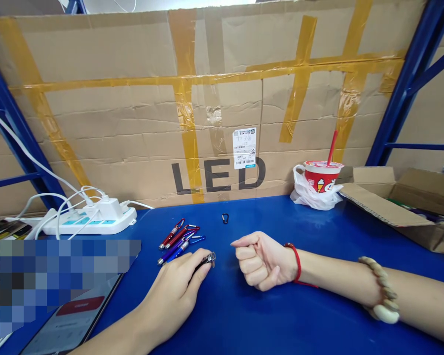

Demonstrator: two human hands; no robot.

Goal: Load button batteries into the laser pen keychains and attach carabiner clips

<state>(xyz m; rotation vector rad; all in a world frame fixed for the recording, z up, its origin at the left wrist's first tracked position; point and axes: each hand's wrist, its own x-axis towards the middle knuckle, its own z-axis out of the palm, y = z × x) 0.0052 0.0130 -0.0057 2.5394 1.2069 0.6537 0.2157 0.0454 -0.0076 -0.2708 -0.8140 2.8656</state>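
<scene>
My left hand is closed, thumb and forefinger pinching a small dark metal piece with a shiny squarish end; the rest of it is hidden in the hand. My right hand hovers to its right with the fingers curled in and the forefinger bent towards the left; whatever is inside, if anything, cannot be seen. Just beyond my left hand lie several slim keychain penlights with clips, among them a red penlight and a blue penlight. A small black carabiner lies by itself farther back.
A white power strip with cables stands at the back left, with a phone in front. A red cup with a straw in a plastic bag and an open carton stand at the right. A large cardboard sheet closes the back.
</scene>
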